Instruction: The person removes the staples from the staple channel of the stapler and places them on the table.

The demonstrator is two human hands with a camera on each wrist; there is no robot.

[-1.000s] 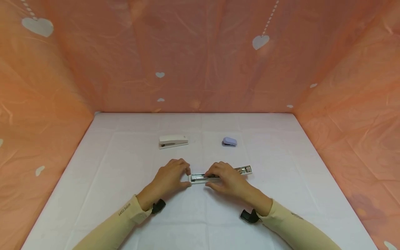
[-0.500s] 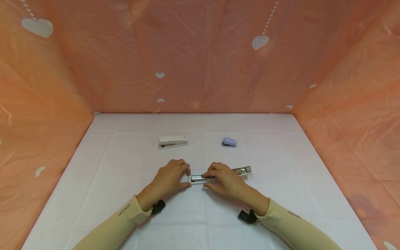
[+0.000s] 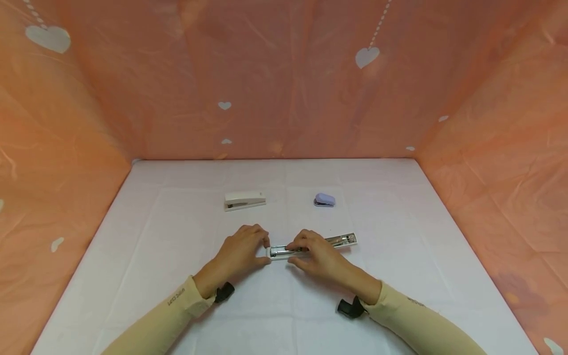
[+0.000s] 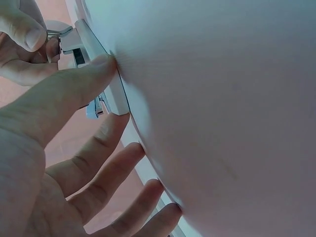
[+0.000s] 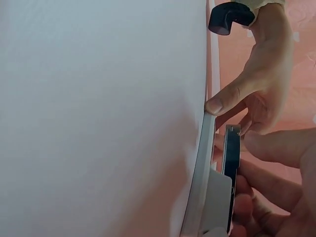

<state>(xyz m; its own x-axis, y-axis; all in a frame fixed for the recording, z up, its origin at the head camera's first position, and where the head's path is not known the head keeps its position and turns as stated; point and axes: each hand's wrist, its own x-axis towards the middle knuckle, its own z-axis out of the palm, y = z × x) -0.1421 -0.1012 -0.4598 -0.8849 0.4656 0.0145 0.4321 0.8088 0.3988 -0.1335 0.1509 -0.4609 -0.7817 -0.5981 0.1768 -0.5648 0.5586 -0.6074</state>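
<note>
A white stapler (image 3: pixel 348 239), spread open with its metal insides up, lies on the table in front of me. My left hand (image 3: pixel 239 248) pinches the left end of its base between thumb and fingers. Further right along it, my right hand (image 3: pixel 323 255) holds the metal staple magazine (image 5: pixel 231 155), thumb on one side and fingers on the other. In the right wrist view the magazine stands a little apart from the white base (image 5: pixel 194 202). The right hand hides the stapler's middle in the head view. Whether staples lie inside cannot be told.
Behind the hands, a second white stapler (image 3: pixel 245 200) sits at left and a small purple stapler (image 3: pixel 324 199) at right. A white cloth (image 3: pixel 399 286) covers the table. Orange sheets with pale hearts (image 3: pixel 288 88) hang around its back and sides.
My right hand has shifted slightly left along the open stapler. The left hand keeps its hold on the base end, and the two other staplers stay where they were.
</note>
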